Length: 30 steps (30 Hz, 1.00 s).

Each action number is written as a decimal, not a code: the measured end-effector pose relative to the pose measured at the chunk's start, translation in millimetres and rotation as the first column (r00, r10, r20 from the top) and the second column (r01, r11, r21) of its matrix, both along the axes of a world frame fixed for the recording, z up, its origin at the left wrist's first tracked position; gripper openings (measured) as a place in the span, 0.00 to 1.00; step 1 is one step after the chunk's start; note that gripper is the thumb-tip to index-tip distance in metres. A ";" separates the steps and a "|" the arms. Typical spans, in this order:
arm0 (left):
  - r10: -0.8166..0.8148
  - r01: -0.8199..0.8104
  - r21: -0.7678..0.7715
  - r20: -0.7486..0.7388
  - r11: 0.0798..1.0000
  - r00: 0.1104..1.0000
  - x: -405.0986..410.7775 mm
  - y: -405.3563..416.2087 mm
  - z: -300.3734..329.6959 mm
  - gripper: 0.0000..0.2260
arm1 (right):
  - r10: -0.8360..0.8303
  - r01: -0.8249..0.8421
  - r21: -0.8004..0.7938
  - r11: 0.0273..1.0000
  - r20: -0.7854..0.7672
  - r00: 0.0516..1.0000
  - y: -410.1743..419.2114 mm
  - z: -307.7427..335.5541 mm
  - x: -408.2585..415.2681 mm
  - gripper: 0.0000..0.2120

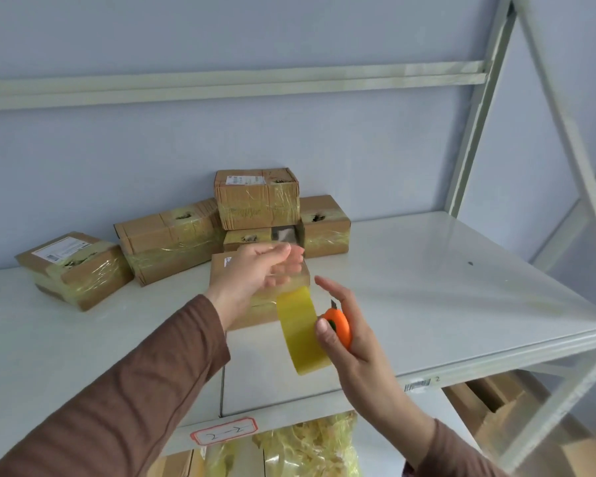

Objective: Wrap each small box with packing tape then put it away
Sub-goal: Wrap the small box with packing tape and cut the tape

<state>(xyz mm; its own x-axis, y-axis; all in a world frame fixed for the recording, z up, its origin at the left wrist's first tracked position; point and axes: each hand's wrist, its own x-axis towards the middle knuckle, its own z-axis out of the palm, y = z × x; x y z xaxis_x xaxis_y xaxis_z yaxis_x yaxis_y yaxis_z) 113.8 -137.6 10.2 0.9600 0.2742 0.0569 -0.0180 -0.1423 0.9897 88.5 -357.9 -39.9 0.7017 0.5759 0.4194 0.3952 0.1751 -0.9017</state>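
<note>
- The pale metal shelving unit fills the view, its glossy white shelf at chest height and a slanted upright on the right.
- At the back of that shelf sits a heap of taped boxes: 1 with a white label far left, 1 long one beside it, 1 perched on top of the pile, 1 to the right, and 1 low in the middle with an open window in its face.
- In front of the heap, the small box being wrapped lies on the shelf, mostly hidden under the left arm; yellowish tape already bands its near side.
- Below the shelf edge, bundles of crumpled yellowish film and more cardboard show, with a red-bordered handwritten label stuck on the shelf lip.
- A strip of yellow packing tape runs taut from the box down toward the right hand.
- The left hand hovers above the box with fingers stretched forward; they blur, so whether they pinch the tape's upper end is hard to say.
- The right hand grips an orange cutter, thumb pressed on its body, forefinger straight.
- The cutter's small blade points up, just beside the tape's edge.
</note>
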 end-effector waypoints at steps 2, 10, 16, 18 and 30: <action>0.005 -0.007 0.178 0.013 0.984 1.000 14.3 7.7 12.3 0.09 | -0.025 0.025 -0.033 0.999 -0.022 0.999 -1.7 10.2 0.4 0.20; -0.023 0.056 0.390 -0.089 0.919 0.996 76.4 41.1 28.3 0.10 | -0.064 0.006 -0.194 0.981 -0.290 0.955 3.9 18.1 12.6 0.14; 0.045 0.008 0.417 -0.116 0.909 0.992 94.4 60.0 -2.5 0.11 | -0.109 0.046 -0.160 0.986 -0.416 0.903 22.8 23.5 27.2 0.10; 0.056 0.006 0.433 -0.130 0.901 0.990 96.8 63.3 -9.4 0.13 | -0.148 0.086 -0.168 0.982 -0.400 0.904 26.5 21.5 28.0 0.09; 0.251 -0.061 0.669 -0.190 0.741 0.949 111.0 63.9 -21.6 0.36 | -0.160 0.087 -0.181 0.980 -0.442 0.882 31.6 12.8 34.3 0.08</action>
<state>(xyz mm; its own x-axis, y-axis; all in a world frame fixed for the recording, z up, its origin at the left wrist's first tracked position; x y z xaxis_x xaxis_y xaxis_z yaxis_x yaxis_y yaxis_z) 224.7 -73.7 -11.5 0.9120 0.4082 0.0416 0.2970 -0.7268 0.6193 122.8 -326.3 -27.1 0.8632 0.5027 -0.0462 -0.0527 -0.0012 -0.9986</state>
